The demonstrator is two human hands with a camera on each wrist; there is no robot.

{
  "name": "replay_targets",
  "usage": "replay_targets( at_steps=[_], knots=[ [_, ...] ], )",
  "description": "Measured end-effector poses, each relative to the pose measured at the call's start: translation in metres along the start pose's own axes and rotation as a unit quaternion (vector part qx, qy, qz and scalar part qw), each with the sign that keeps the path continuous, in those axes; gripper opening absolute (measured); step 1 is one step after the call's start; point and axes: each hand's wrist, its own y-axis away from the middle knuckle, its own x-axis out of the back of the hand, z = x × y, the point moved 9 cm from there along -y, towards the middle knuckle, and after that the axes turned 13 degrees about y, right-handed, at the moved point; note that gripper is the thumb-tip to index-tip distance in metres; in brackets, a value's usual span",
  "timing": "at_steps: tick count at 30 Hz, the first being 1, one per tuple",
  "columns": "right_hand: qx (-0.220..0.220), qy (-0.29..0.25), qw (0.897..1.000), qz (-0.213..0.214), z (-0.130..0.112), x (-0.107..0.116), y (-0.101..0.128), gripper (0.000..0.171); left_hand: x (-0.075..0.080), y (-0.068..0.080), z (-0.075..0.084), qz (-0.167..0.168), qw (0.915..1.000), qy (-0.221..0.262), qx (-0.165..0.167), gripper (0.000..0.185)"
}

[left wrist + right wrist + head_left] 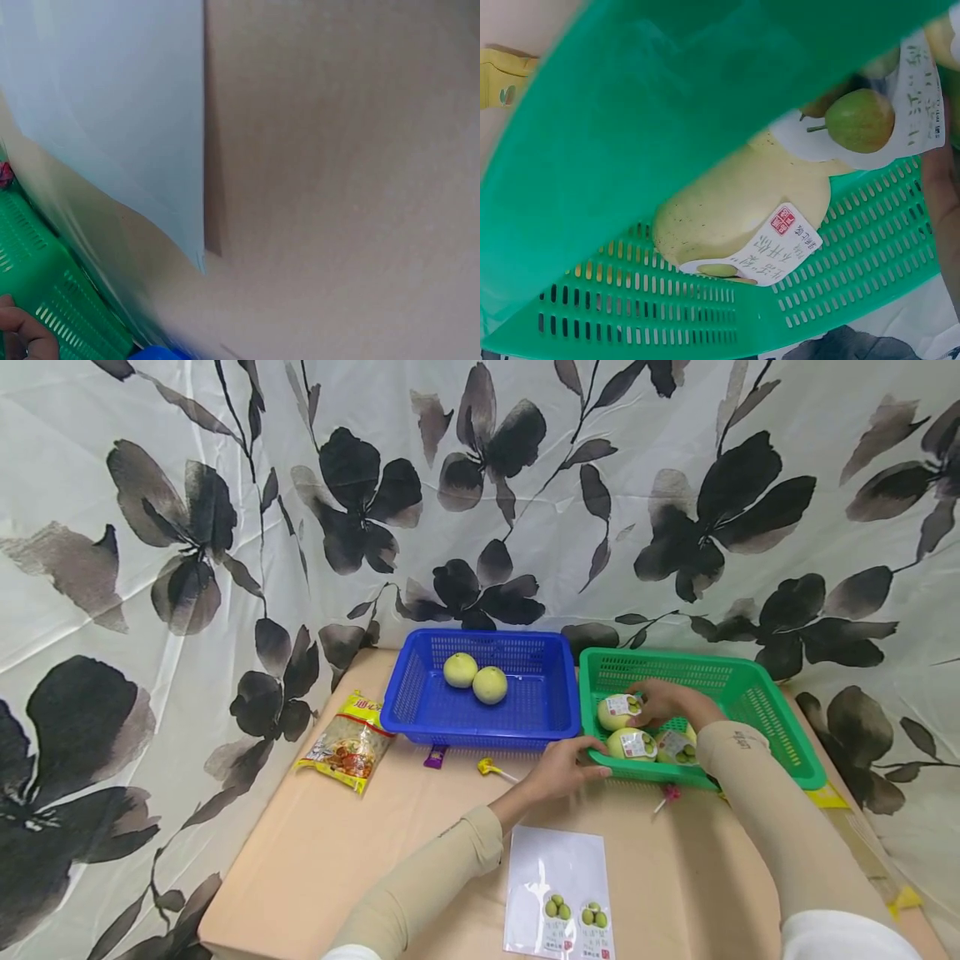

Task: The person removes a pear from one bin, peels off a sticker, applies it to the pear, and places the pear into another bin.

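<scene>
R hand [663, 703] reaches into green basket [780, 739], fingers curled over the far pear [617, 712] of three labelled ones; looks like a loose top grasp, how firmly closed can't tell. Two more pears lie just nearer the person than the grip, touching each other: middle pear [632, 744] and near pear [675, 747]. L hand [558, 768] rests on the basket's near-left rim, fingers mostly straight, bracing, holding nothing. Handling, my guess: pears firm, roundish, moderately heavy for one hand, skin smooth and prone to bruise; glossy stickers maybe slick, so take hold round the widest part w/ thumb opposite fingers, not by the label. Views: head cam gives whole layout, incl. blue basket [480, 693] w/ two unlabelled pears left of the L hand, snack bag [347, 745] further left, sticker sheet [557, 893] near the person. R wrist cam shows only close detail: a pear [742, 202] on basket mesh, sticker [769, 244] w/ print, no fingers on it. L wrist cam mostly table [345, 180], sheet [105, 105], basket corner [45, 285], a fingertip [22, 334].
</scene>
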Motion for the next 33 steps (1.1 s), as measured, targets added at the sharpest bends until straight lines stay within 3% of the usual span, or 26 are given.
replay_targets(
  at_steps=[11, 17, 20, 25, 30, 33],
  knots=[
    [-0.017, -0.002, 1.000, -0.012, 0.003, 0.001, 0.012, 0.077, -0.003, 0.003, 0.002, -0.004, 1.0000, -0.002, 0.005, 0.031],
    [-0.012, 0.074, 0.997, 0.028, -0.002, 0.015, 0.011, 0.071, 0.008, 0.012, 0.003, -0.023, 0.9997, -0.005, -0.003, 0.045],
    [-0.003, 0.108, 0.992, 0.072, -0.012, 0.028, 0.011, 0.064, 0.030, 0.024, -0.003, 0.001, 0.9998, 0.011, 0.017, 0.050],
    [0.027, 0.129, 0.979, 0.155, -0.040, 0.047, 0.014, 0.051, 0.082, 0.048, -0.026, 0.062, 0.9953, 0.050, 0.054, 0.049],
    [0.067, 0.129, 0.964, 0.223, -0.079, 0.059, 0.013, 0.042, 0.135, 0.075, -0.051, 0.124, 0.9895, 0.032, 0.068, 0.045],
    [0.086, 0.125, 0.955, 0.256, -0.103, 0.062, 0.006, 0.034, 0.168, 0.093, -0.069, 0.177, 0.9804, 0.032, 0.081, 0.041]
  ],
)
